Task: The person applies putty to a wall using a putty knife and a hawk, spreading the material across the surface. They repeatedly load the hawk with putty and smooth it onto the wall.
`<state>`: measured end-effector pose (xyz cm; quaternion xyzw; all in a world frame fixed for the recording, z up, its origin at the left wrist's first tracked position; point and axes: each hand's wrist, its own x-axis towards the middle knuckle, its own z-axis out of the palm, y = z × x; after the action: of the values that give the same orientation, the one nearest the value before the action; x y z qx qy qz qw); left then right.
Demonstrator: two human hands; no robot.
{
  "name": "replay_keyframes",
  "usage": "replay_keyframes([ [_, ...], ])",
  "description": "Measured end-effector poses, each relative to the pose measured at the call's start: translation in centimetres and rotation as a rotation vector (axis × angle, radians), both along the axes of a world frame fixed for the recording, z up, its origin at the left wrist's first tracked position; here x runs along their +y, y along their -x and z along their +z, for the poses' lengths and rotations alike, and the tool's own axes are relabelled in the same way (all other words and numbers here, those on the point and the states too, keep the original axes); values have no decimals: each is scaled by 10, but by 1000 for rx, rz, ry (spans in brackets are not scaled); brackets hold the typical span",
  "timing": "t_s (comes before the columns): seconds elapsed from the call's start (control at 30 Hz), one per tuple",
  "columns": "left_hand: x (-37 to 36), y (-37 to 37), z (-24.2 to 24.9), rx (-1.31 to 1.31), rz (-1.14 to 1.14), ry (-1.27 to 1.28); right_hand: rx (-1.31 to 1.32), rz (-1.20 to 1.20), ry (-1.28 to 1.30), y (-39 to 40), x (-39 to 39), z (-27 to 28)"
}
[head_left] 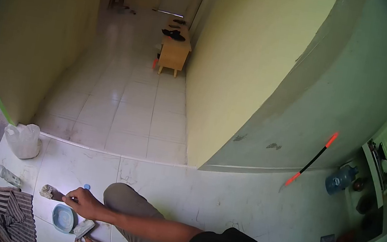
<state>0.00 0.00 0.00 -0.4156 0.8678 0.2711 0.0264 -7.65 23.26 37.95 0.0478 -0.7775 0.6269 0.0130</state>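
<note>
Single head-worn view, wide fisheye, looks forward and steeply down from above at the tiled floor [221,201], hands near the lower edge, corridor beyond.

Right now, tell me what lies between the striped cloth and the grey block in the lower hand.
In the head view, a blue dish sits on the floor tiles between the striped cloth and the grey block.

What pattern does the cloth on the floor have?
The cloth has dark and light stripes, seen in the head view.
</note>
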Motion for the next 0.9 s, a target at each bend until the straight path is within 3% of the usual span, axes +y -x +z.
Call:
replay_keyframes([
  [0.2, 42, -2, -51, 416, -72, 268, 25, -14, -38, -7, 17, -4],
  [0.3, 27, 6, -43, 145, -256, 339, 70, -23, -69, -5, 13, -10],
  [0.33, 27, 0, -43, 299, -191, 192, 69, -20, -71, -4, 13, -13],
  [0.47, 33, 4, -12, 451, -126, -152, 42, -23, -8, -9, 17, 6],
  [0.57, 53, -8, 51, 537, -79, -415, -5, 0, 124, -16, 25, 12],
  [0.6, 65, -7, 105, 600, -128, -290, 43, -9, 186, -16, 28, 12],
  [0.63, 65, 12, 113, 1176, -367, -536, 94, -18, 249, -16, 29, 20],
  [0.7, 51, 43, 109, 997, -39, -1010, 133, -26, 369, -26, 43, 37],
  [0.77, 75, 62, 213, 1067, 145, -1169, 189, -59, 476, -39, 51, 45],
  [0.8, 73, 88, 229, 1124, 95, -1163, 192, -107, 441, -52, 60, 61],
  [0.9, 112, 147, 324, 1277, -246, -1476, 79, -197, 400, -104, 96, 122],
])
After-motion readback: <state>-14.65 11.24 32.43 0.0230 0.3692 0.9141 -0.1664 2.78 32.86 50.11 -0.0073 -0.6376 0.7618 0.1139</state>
